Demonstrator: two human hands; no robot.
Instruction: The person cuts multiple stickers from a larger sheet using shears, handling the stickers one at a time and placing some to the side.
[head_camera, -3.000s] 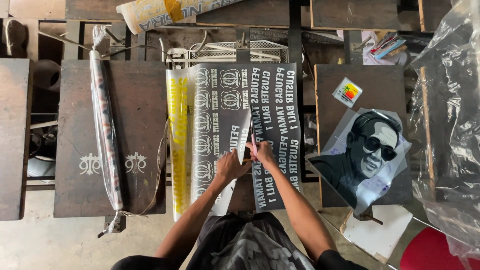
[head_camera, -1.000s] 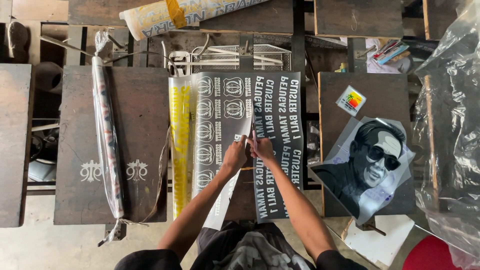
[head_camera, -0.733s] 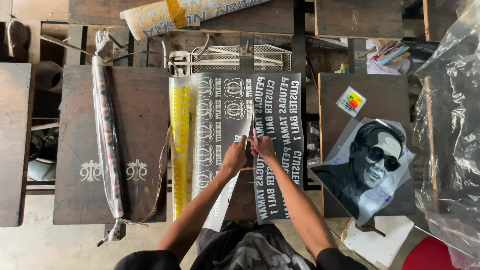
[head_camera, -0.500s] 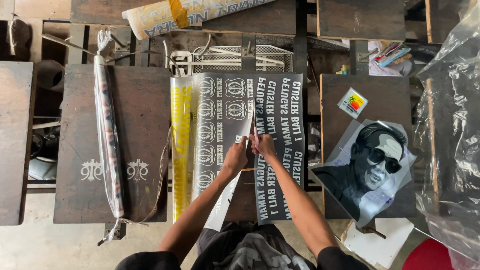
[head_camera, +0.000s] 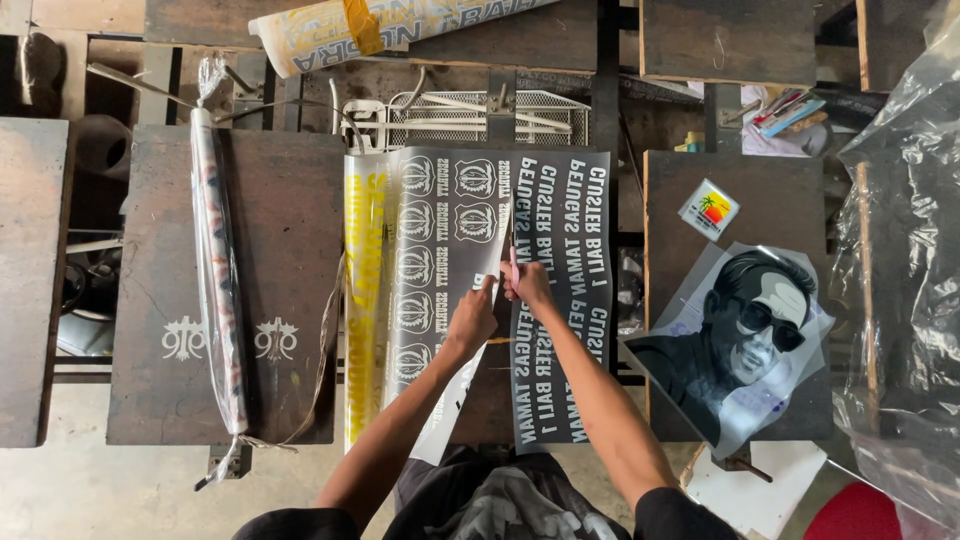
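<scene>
Dark printed film (head_camera: 470, 290) spread flat at frame centre, rows of white emblems on its left part, white lettering on its right part, split along a line running from 12 to 6 o'clock. Right hand (head_camera: 527, 285) at the split, closed around a thin blade or pen-like tool (head_camera: 512, 250) pointing toward 12 o'clock; what kind of tool, impossible to tell. Left hand (head_camera: 472, 318) just beside it at 8 o'clock, fingers pinched on the edge of the emblem part, pressing it down; hands nearly touching. Pale strip (head_camera: 450, 410) of film hanging off toward 6 o'clock under the left forearm. Yellow printed sheet (head_camera: 365, 290) touching the film's 9 o'clock edge, partly tucked beneath. Dark wooden board (head_camera: 280, 200) further out at 9 o'clock, two white ornaments near its lower edge, with a long plastic-wrapped roll (head_camera: 218, 280) lying on it from 12 to 6 o'clock. Wire rack (head_camera: 470, 118) just past the film at 12 o'clock, and beyond that a taped roll (head_camera: 370, 25) lying slantwise. At 3 o'clock, well apart from the hands, a second board (head_camera: 790, 180) bearing a small bright sticker (head_camera: 708, 209) and a portrait print (head_camera: 735, 340) on clear film, tilted. Crumpled clear plastic (head_camera: 905, 280) at the far 3 o'clock edge.
</scene>
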